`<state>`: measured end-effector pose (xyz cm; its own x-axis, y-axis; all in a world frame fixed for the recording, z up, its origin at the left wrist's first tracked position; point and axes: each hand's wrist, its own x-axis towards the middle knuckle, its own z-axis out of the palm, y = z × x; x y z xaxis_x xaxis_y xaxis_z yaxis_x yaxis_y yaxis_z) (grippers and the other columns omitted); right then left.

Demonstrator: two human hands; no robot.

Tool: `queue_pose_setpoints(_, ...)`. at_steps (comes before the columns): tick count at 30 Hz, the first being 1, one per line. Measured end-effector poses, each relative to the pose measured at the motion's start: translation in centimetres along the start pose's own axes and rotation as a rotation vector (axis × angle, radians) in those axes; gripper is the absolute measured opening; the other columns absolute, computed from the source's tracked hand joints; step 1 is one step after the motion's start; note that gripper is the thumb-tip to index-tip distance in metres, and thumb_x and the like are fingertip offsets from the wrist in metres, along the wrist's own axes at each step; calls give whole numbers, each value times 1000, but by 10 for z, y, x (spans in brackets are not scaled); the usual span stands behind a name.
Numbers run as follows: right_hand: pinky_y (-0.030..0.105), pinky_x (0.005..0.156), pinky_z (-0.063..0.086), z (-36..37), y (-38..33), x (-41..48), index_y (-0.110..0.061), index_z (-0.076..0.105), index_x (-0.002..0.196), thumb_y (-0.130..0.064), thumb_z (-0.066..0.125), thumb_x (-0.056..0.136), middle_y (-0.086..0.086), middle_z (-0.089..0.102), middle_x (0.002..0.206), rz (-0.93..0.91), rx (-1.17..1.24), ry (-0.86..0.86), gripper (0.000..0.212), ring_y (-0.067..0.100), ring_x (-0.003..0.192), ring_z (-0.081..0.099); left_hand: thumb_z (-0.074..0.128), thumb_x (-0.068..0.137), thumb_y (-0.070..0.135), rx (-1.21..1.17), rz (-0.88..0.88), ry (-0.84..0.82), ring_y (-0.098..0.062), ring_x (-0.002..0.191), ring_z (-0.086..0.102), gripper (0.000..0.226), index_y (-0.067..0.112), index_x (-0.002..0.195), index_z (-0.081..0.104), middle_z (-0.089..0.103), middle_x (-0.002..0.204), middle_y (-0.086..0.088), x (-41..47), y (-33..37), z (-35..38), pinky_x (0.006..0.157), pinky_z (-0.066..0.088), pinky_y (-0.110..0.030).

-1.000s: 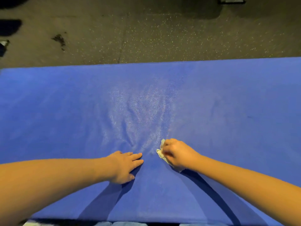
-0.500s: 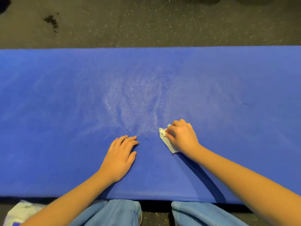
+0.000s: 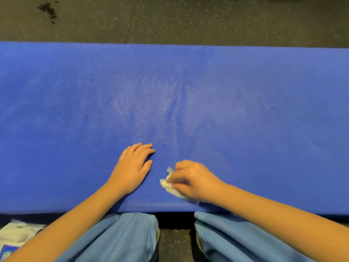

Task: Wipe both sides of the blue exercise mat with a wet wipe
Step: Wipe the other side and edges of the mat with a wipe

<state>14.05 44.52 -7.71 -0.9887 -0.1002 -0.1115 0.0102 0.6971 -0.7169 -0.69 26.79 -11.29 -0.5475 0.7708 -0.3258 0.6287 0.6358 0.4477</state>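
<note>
No readable text, pack label (image 3: pixel 8 250) apparently too blurred

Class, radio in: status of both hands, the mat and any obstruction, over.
Left hand flat on blue exercise mat. Right hand grips crumpled white wet wipe near mat's near edge. Nothing in the way.

On my feed the exercise mat (image 3: pixel 56 110) is a solid, saturated blue, with a paler, glittery patch (image 3: pixel 156 110) of fine whitish flecks across its middle. The wet wipe (image 3: pixel 168 185) reads white to pale grey. Beyond the mat I see a floor (image 3: pixel 188 19) in dark grey-brown, peppered with tiny light speckles, and one black blotch (image 3: pixel 48 9) at upper left. The trousers (image 3: pixel 122 239) are light blue with fine lengthwise ribbing. A packet (image 3: pixel 17 235) at lower left is white with a deep blue label (image 3: pixel 6 250).
</note>
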Motion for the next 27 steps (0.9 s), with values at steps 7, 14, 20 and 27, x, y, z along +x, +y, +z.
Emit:
queue_pose_setpoints(7,39,60,49,-10,30,-21,-21,74,76,-46,51,81,-2,63,78,118,-124,179,34,22,69,56,14,82,57,5,-3,-1,-20,141,29,75,21,136,51,42,149,9,-1,2,-1,117,20,-43)
queue_pose_setpoints(14,23,70,43,-10,16,-58,-20,74,83,-43,57,85,-5,63,88,56,42,26,29,12,77,54,14,70,67,40,12,-88,-18,143,25,91,19,140,47,37,151,5,2,19,-5,118,17,-44)
queue_pose_setpoints(20,28,67,45,-20,37,-88,-21,70,77,-44,56,83,-10,61,86,223,-7,188,28,13,78,56,27,67,78,-6,231,-299,-10,143,20,91,30,141,47,31,152,17,-5,50,-19,119,17,-35)
queue_pose_setpoints(27,22,66,44,-37,62,-130,-17,66,87,-52,47,90,-7,59,95,270,-240,321,41,15,81,54,59,66,81,479,215,-720,-20,146,-23,127,20,154,-11,-26,158,7,-15,83,-34,120,0,-51)
